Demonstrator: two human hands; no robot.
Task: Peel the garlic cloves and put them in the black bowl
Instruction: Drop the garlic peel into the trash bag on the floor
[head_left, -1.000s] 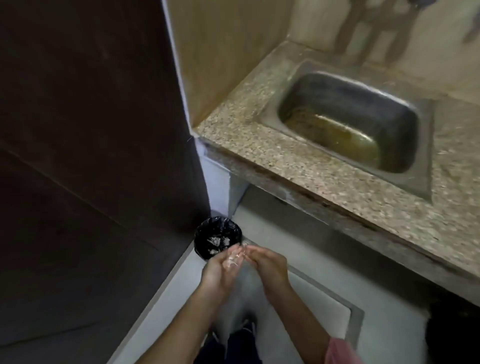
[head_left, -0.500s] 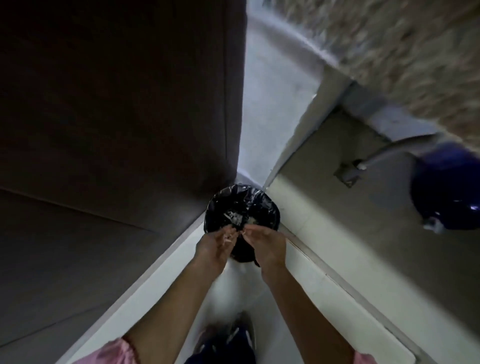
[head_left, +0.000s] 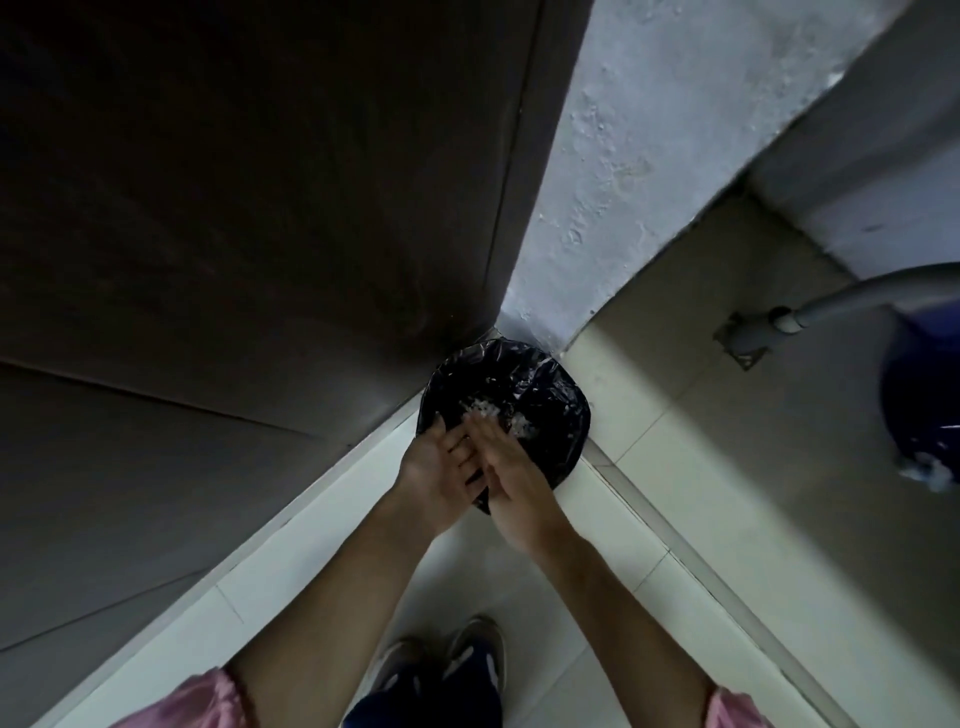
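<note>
A small bin lined with a black plastic bag (head_left: 550, 379) stands on the floor in the corner. Pale papery garlic skins (head_left: 483, 409) lie inside it. My left hand (head_left: 439, 470) is held palm up over the bin's near rim, fingers spread. My right hand (head_left: 514, 486) lies flat across its fingertips, palm against palm. I see nothing held in either hand. No garlic cloves and no black bowl are in view.
A dark wooden panel (head_left: 234, 234) fills the left side. A white plastered wall corner (head_left: 613, 171) rises behind the bin. A grey drain pipe (head_left: 831, 306) and a blue bucket (head_left: 924, 405) are at the right. My shoes (head_left: 447, 665) stand on pale floor tiles.
The view has swung down from the counter and sink to the floor corner. My hands have moved out over the bin, and the skins seen in my left palm are gone.
</note>
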